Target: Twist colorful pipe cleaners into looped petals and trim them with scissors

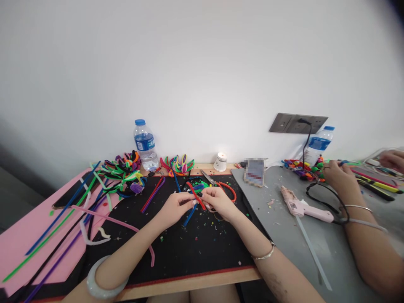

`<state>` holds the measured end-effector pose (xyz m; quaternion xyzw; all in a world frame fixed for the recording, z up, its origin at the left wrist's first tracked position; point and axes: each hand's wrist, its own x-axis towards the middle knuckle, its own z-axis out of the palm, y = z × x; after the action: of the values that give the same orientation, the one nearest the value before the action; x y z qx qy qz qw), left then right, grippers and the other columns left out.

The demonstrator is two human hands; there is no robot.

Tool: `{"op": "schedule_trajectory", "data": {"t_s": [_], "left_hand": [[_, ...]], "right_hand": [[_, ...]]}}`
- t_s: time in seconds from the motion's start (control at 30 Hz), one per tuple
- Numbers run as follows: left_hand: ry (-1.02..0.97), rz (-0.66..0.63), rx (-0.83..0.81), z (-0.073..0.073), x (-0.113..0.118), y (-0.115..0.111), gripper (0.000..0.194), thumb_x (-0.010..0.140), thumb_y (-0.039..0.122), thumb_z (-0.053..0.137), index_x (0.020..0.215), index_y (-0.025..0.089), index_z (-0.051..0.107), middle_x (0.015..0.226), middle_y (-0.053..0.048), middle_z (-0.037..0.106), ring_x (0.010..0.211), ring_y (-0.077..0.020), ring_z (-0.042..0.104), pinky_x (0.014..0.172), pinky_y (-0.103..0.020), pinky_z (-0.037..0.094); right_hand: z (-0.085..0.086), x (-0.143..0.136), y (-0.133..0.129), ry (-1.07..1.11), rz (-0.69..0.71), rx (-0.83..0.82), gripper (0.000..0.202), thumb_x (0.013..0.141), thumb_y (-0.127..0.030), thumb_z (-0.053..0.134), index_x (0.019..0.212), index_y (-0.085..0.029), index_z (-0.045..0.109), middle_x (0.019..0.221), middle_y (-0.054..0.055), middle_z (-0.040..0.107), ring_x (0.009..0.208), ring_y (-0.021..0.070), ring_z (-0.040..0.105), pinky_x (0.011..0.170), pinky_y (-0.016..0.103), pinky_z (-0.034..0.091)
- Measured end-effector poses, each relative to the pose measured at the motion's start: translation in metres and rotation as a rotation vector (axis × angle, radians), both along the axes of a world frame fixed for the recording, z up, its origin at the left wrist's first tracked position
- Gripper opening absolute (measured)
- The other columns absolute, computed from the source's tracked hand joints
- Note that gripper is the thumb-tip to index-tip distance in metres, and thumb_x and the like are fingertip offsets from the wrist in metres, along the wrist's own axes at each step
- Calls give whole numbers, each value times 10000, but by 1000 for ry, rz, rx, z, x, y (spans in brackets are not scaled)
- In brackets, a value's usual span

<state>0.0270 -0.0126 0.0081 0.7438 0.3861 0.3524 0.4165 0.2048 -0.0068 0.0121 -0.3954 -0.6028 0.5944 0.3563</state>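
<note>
Over the black mat [202, 252], my left hand [175, 209] and my right hand [220, 204] meet with their fingertips pinched together. Between them is a short red pipe cleaner [196, 194], slanting down to the right, with a small dark piece at the right fingertips that I cannot make out. A blue pipe cleaner [189, 216] shows just below the fingers. Behind my hands lie green and purple pipe cleaner bits [199, 185], partly hidden. Scissors [225, 185] with orange handles lie beside my right hand, their blades pointing to the back left.
Long pipe cleaners [59, 223] spread over the pink sheet [15, 248] at left. Bundled pipe cleaners [121, 168], a water bottle [145, 147] and a paper cup [220, 162] stand along the wall. At right are a pink glue gun [307, 210] and a co-worker's hand [342, 179].
</note>
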Motion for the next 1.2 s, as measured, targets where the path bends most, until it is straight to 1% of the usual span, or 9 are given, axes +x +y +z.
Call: {"op": "schedule_trajectory", "data": {"t_s": [0.13, 0.2, 0.3, 0.43, 0.57, 0.73, 0.93, 1.1, 1.2], "left_hand": [[-215, 12, -228, -7, 2, 2, 251, 752, 291, 562, 929, 121, 612, 638, -8, 596, 545, -107, 501, 565, -241, 409], [-311, 54, -290, -7, 3, 1, 280, 728, 280, 594, 960, 123, 598, 659, -13, 613, 566, -115, 539, 598, -257, 439], [-362, 120, -343, -3, 4, -1, 278, 713, 284, 610, 941, 127, 612, 692, -31, 634, 614, -140, 589, 625, -276, 469], [-346, 167, -344, 4, 3, -2, 270, 709, 296, 609, 920, 128, 622, 694, -44, 648, 619, -161, 615, 588, -271, 477], [-316, 151, -281, 1, 2, -1, 240, 720, 281, 596, 905, 129, 620, 685, -42, 646, 608, -159, 609, 583, -269, 478], [-227, 138, -123, -6, -2, 1, 198, 715, 271, 604, 855, 137, 646, 837, -71, 657, 770, -183, 597, 709, -291, 472], [-197, 69, -36, -1, -4, 0, 189, 743, 290, 576, 830, 143, 656, 788, -55, 642, 733, -162, 584, 707, -275, 457], [-269, 87, -192, -1, 0, 1, 189, 698, 286, 621, 807, 138, 661, 719, -37, 638, 655, -149, 591, 647, -267, 466], [-312, 56, -322, -1, -1, 1, 233, 694, 275, 621, 888, 149, 653, 803, -49, 661, 715, -161, 605, 677, -280, 476]], "right_hand": [[-1, -1, 1, -16, -42, 45, 256, 727, -386, 573, 671, -155, 479, 466, -67, 409, 382, 39, 305, 362, 160, 223], [-1, -1, 2, -12, -86, 60, 235, 710, -364, 594, 703, -164, 469, 491, -70, 413, 393, 41, 321, 355, 154, 231], [0, -2, 2, -16, -122, 37, 235, 698, -350, 604, 768, -172, 468, 543, -65, 451, 395, 39, 333, 332, 143, 220], [2, -3, 0, -58, -14, -48, 247, 737, -388, 558, 782, -160, 473, 620, -25, 556, 371, 25, 340, 308, 140, 192], [0, -4, -2, 20, 87, -122, 315, 777, -467, 489, 759, -153, 466, 674, -4, 584, 331, 13, 328, 283, 152, 156], [-1, -4, -3, 102, 122, -210, 352, 755, -505, 514, 771, -155, 476, 537, -64, 454, 325, 18, 308, 301, 162, 116], [1, -1, -4, 70, 180, -245, 283, 727, -415, 586, 710, -148, 493, 459, -93, 341, 362, 19, 215, 341, 159, 136], [0, 0, -2, -26, 149, -145, 201, 744, -333, 561, 720, -134, 553, 473, -80, 345, 385, 28, 238, 351, 157, 164], [-1, 1, 0, -65, 129, -99, 192, 743, -329, 557, 730, -138, 560, 506, -68, 374, 407, 33, 275, 357, 151, 194]]}}
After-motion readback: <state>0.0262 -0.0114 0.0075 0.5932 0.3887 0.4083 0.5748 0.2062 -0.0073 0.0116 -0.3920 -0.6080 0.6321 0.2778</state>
